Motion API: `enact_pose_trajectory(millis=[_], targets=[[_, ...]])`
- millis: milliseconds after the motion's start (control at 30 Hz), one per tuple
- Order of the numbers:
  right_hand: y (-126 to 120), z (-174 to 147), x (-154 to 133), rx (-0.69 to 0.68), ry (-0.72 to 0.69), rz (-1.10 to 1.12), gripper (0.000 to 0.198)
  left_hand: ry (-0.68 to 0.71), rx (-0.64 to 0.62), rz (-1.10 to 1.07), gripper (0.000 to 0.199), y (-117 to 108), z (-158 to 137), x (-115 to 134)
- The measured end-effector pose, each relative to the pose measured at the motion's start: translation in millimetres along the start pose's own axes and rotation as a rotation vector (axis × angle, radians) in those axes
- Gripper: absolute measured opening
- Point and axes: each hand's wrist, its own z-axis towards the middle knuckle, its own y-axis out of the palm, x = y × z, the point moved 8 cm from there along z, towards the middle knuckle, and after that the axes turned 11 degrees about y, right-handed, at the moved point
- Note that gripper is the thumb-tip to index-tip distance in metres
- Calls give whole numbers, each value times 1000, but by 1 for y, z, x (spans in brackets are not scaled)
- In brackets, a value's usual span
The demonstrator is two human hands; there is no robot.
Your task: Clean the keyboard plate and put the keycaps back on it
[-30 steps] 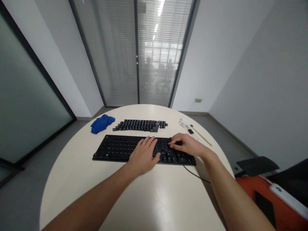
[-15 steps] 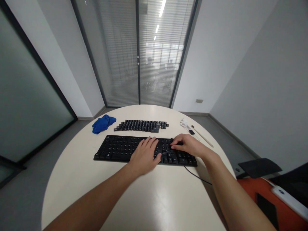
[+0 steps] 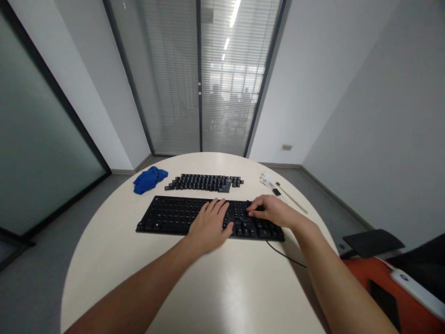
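Observation:
A black computer keyboard (image 3: 174, 215) lies across the table, with most of its left part bare of keycaps. Keycaps show along its lower right part. My left hand (image 3: 210, 225) rests flat on the keyboard's middle, its fingers stretched out over the bare key posts. Over the right part, my right hand (image 3: 269, 209) has thumb and fingertips brought close together in a pinch at the keyboard's surface. Whatever sits between those fingertips is too small to make out. Behind the keyboard, loose black keycaps (image 3: 201, 182) stand in tidy rows.
A blue cloth (image 3: 150, 179) lies at the back left of the round cream table (image 3: 114, 260). At the right are a thin brush (image 3: 292, 197) and small white swabs or tools (image 3: 267, 180). The keyboard's cable (image 3: 287, 256) runs off toward an orange chair (image 3: 365, 273) holding a white power strip (image 3: 417, 292).
Almost nothing differs. My left hand stays flat on the keyboard, and the right hand keeps its pinch at nearly the same spot. The view has shifted very slightly.

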Motion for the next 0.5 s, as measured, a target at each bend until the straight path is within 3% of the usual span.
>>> enact_pose_trajectory(millis=[500], targets=[[2, -1, -1, 3, 32, -56, 14, 1, -2, -10, 58, 0, 0, 1]])
